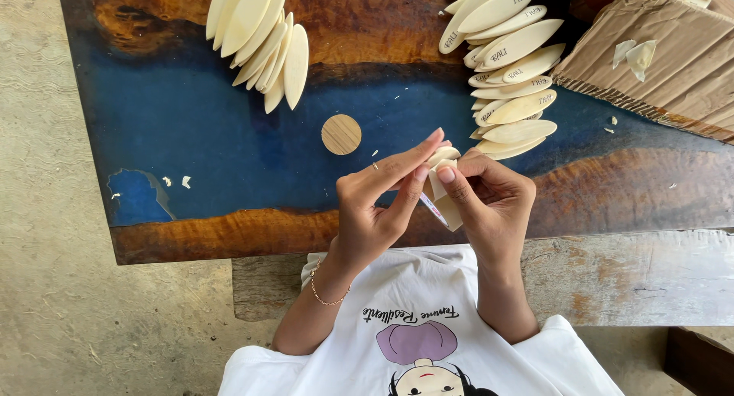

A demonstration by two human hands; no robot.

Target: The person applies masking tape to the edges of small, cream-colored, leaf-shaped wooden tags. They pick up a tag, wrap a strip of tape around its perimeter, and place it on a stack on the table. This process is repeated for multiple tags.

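Both hands meet over the near edge of a blue and brown resin-and-wood table (229,136). My left hand (378,205) pinches the upper end of a pale oval wooden piece (443,183) with thumb and fingers. My right hand (489,201) grips the same piece from the right, fingers curled round it. A thin pen (433,209) with a pinkish band shows below it between the hands; which hand holds it I cannot tell.
A fanned pile of blank pale oval pieces (260,37) lies at the back left. Another pile of oval pieces with writing (508,67) lies at the back right. A round wooden disc (341,134) sits mid-table. Corrugated cardboard (673,52) covers the right corner.
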